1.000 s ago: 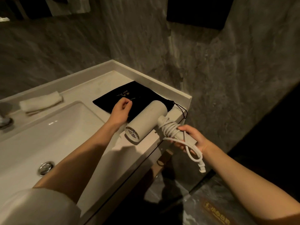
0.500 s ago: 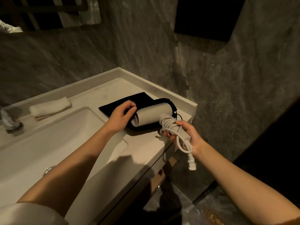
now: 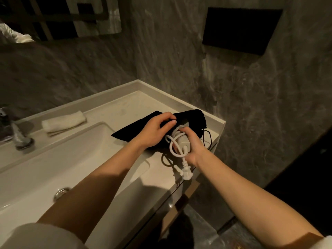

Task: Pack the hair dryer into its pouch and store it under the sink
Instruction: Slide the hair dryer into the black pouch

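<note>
The black pouch [image 3: 190, 117] lies on the right end of the countertop [image 3: 125, 108], near the corner by the wall. My left hand [image 3: 154, 130] pinches the pouch's opening. The white hair dryer [image 3: 181, 139] is partly inside the pouch; its barrel is hidden by the fabric and only the handle with the wound cord shows. My right hand [image 3: 193, 146] is closed around that handle. The white plug [image 3: 186, 174] hangs off the cord just over the counter's front edge. The pouch's drawstring [image 3: 208, 139] trails to the right.
A white sink basin [image 3: 62, 159] with a metal drain [image 3: 61, 192] fills the counter's left. A folded white towel [image 3: 62, 121] lies behind it, next to a chrome tap [image 3: 19, 135]. Grey stone walls close in behind and right. Below the counter edge is a dark cabinet space [image 3: 181, 203].
The dryer's barrel has slid further into the pouch, leaving only the handle and cord outside. My right hand moved left over the counter; my left hand lifted the pouch's opening.
</note>
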